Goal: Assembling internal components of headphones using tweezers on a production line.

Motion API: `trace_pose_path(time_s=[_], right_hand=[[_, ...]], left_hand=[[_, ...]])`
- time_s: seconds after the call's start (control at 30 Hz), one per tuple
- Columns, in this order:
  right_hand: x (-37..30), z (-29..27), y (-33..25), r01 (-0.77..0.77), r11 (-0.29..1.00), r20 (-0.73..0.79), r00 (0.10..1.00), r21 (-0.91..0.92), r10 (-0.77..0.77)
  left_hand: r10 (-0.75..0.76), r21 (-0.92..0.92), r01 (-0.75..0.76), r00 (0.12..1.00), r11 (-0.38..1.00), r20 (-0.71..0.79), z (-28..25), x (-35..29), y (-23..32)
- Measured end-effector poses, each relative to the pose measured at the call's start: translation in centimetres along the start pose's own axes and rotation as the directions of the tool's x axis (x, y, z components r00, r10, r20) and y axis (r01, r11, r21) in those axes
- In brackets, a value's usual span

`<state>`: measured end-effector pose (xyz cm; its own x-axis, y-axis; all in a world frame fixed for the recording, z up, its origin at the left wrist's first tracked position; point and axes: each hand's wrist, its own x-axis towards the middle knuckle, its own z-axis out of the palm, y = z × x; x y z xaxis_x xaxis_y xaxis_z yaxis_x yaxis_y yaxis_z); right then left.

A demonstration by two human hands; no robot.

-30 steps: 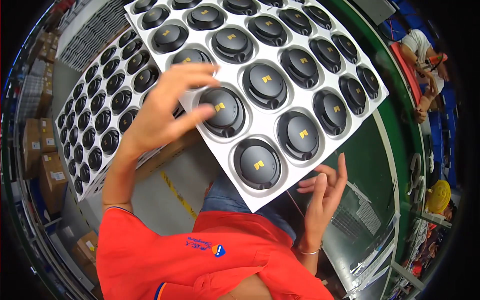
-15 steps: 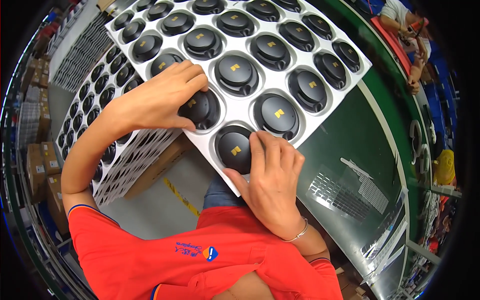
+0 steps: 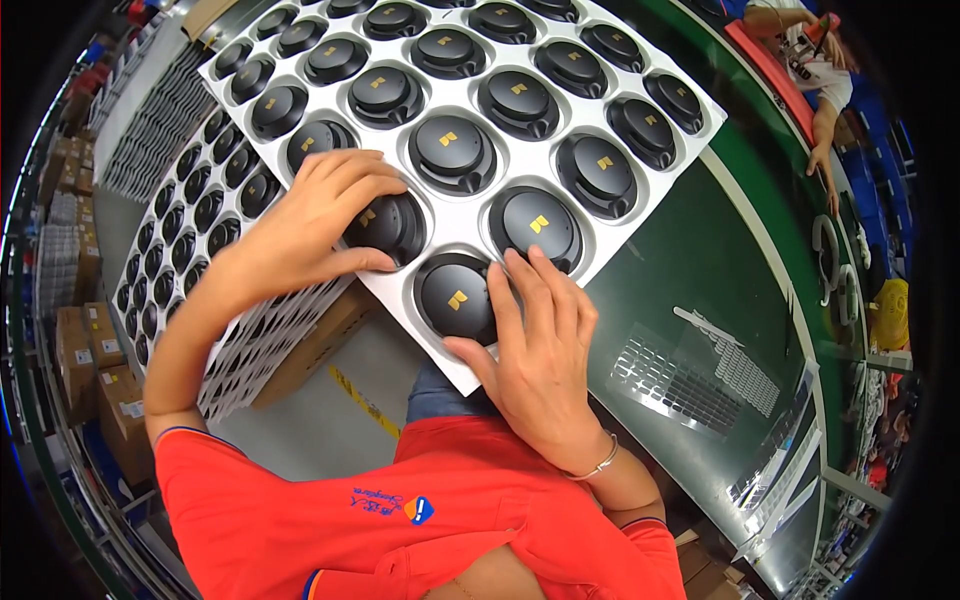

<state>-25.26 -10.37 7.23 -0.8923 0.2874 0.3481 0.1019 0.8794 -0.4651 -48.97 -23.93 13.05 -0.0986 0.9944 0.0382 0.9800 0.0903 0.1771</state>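
Black discs are seated in separate recesses of a white tray [image 3: 468, 378], presumably for spacing. The corner disc [image 3: 453, 299] is touched by the right hand [image 3: 540, 375], the left-edge disc [image 3: 388, 228] by the left hand [image 3: 300, 220]; fingers are spread, clamping cannot be told.

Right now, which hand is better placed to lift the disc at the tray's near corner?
Right hand, probably: its fingers lie at that black disc's rim. The left hand partly covers the neighbouring disc.
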Motion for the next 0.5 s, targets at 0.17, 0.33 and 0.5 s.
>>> trace_pose_path(time_s=[0.17, 0.33, 0.5], right_hand=[[-3.8, -3.9, 1.1, -0.070, 0.997, 0.009, 0.998, 0.040, 0.070], [-9.1, -9.2, 5.1, -0.266, 0.947, -0.132, 0.961, -0.178, 0.245], [-13.0, -12.1, 11.7, -0.405, 0.854, -0.277, 0.905, -0.328, 0.323]], left_hand=[[0.116, -0.062, -0.158, 0.893, 0.985, -0.434, 6.2, -3.8, 5.7], [0.539, 0.401, -0.374, 0.697, 0.836, -0.473, 12.5, -1.0, 7.9], [0.492, 0.372, -0.332, 0.688, 0.867, -0.534, 14.2, -0.2, 5.7]])
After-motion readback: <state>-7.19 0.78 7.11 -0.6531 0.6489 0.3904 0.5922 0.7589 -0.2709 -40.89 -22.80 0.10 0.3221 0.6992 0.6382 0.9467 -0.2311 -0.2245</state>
